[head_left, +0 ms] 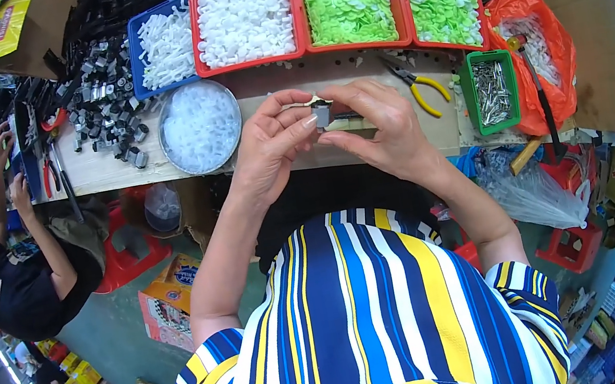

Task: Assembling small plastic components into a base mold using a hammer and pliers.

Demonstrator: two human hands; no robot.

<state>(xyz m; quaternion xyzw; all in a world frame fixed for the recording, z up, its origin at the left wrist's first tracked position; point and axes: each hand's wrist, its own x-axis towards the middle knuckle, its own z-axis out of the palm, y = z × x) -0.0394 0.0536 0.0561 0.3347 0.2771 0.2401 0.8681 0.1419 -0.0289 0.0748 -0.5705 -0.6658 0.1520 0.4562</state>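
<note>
Over the front of the workbench, both hands meet at a small grey block-shaped part (pixel 322 115) with a black top. My left hand (pixel 272 145) grips it between thumb and fingers. My right hand (pixel 384 119) closes on the same part from the other side, its index fingertip at the top and its thumb near the bottom. Fingertips hide some of the part. Behind the right hand, a pale strip with a dark upper edge (pixel 351 124) shows only partly. Left of my hands stands a round metal bowl (pixel 238 114) of translucent whitish pieces.
Red bins (pixel 306 54) of white and green plastic pieces line the back, beside a blue bin (pixel 136 58). Yellow-handled pliers (pixel 427 96), a green tray (pixel 472 114) of metal pins and a hammer (pixel 538 91) lie right. Grey-black parts (pixel 103 92) pile left; another person (pixel 30 268) works beyond.
</note>
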